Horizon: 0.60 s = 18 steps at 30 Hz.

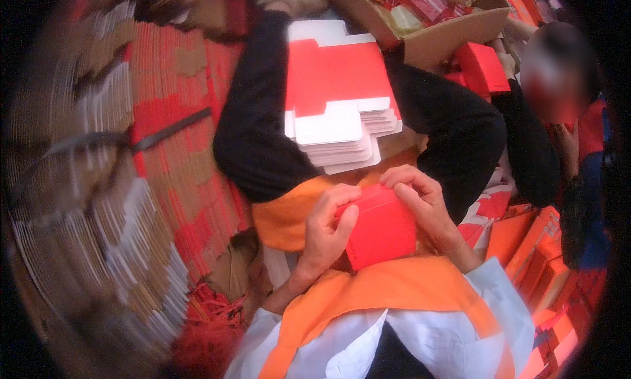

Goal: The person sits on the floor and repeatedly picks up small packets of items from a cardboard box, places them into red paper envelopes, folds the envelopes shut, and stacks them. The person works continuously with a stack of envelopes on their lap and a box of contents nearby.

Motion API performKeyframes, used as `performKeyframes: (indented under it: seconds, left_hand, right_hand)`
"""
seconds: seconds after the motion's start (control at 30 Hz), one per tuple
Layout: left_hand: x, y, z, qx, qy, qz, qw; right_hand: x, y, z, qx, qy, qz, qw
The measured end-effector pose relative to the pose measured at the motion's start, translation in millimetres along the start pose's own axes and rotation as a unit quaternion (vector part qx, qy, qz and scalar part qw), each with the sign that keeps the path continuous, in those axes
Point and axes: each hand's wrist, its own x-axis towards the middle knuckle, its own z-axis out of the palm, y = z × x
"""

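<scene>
Close to my orange apron, a small red cardboard box [381,231] is held between both hands. My left hand [330,221] grips its left side, the thumb lying on the face near the top edge. At the upper right corner, my right hand [420,192] closes its fingers and thumb on the box's top edge. Just beyond, a stack of flat red-and-white box blanks [342,77] lies between my legs. The underside of the box is hidden from view.
Bundled cardboard blanks [177,129] stand in tall piles along the left, one bound with a dark strap. An open carton [453,31] of packets stands at the far right. Beside it, another person's hand touches a red box [483,67]. Orange boxes [532,254] lie at right.
</scene>
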Motion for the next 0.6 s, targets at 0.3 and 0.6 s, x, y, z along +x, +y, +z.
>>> performKeyframes:
  seconds: [0.3,0.6]
  left_hand:
    - [-5,-13,0,0.071,-0.005,0.095,0.993]
    - [62,35,-18,0.184,-0.289,0.009,0.94]
  right_hand:
    - [-7,22,-15,-0.129,-0.033,-0.056,0.99]
    - [59,-64,-44,-0.239,-0.381,-0.187,0.873]
